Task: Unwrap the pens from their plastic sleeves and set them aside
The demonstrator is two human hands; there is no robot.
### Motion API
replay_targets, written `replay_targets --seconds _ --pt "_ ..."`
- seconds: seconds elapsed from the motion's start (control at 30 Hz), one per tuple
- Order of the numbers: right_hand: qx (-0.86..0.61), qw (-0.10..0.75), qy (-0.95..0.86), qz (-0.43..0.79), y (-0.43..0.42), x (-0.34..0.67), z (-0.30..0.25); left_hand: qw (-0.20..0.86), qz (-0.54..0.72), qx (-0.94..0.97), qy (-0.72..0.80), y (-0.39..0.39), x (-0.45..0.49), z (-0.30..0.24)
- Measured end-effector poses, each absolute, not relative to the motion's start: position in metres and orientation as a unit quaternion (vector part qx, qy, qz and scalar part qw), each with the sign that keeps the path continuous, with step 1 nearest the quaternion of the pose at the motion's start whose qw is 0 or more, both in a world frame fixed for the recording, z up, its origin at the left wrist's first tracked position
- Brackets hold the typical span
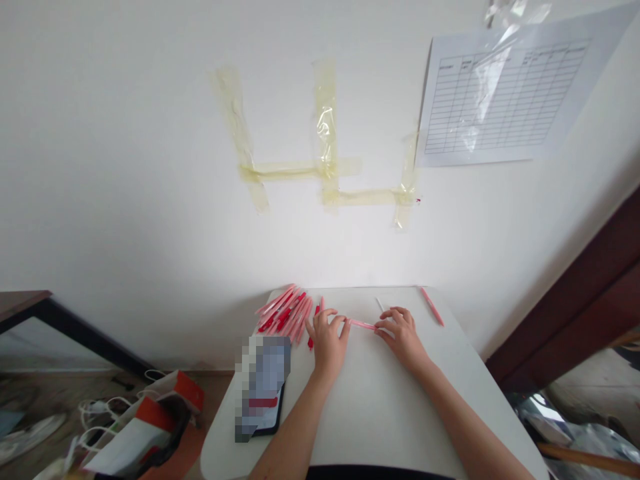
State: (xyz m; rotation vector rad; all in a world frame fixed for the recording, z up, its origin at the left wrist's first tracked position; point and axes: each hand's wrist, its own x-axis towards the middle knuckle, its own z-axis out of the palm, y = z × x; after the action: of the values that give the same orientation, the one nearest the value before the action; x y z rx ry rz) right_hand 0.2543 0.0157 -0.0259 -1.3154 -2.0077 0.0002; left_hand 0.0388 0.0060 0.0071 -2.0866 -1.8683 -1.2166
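A slim pink pen point(361, 325) lies level between my two hands, just over or on the white table point(370, 413); I cannot tell whether it touches the top. My left hand point(330, 343) pinches its left end between thumb and finger. At the other end, the fingers of my right hand point(404, 339) are closed on it. Behind my right fingers is a thin white stick point(380, 305), perhaps a refill. Beside my left hand, a red pen point(317, 313) is partly covered by the fingers. Several pink and red pens point(285, 313) are heaped at the back left.
A phone point(281, 410), its screen blurred out, rests at the table's left side. Another pink pen point(432, 307) lies near the back right edge. The wall stands directly behind the table. Paper bags point(140, 433) are on the floor at left; dark red wood point(575, 307) rises at right.
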Motion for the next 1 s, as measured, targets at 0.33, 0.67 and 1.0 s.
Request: replay_targets --seconds 0.33,0.67,1.0 --pt "-0.531 0.352 -0.771 -0.022 0.0162 0.2549 -0.0279 0.049 -0.401 -0.664 -0.630 0.0101 0.0359 0.0039" --pt "-0.540 0.346 -0.767 -0.017 0.0184 0.2552 -0.0333 0.058 -0.382 -0.646 -0.658 0.0103 0.0357 0.0027" --pt "-0.543 0.334 -0.769 -0.057 0.0150 0.2517 -0.0296 0.063 -0.354 -0.646 -0.673 0.0080 0.0370 0.0025"
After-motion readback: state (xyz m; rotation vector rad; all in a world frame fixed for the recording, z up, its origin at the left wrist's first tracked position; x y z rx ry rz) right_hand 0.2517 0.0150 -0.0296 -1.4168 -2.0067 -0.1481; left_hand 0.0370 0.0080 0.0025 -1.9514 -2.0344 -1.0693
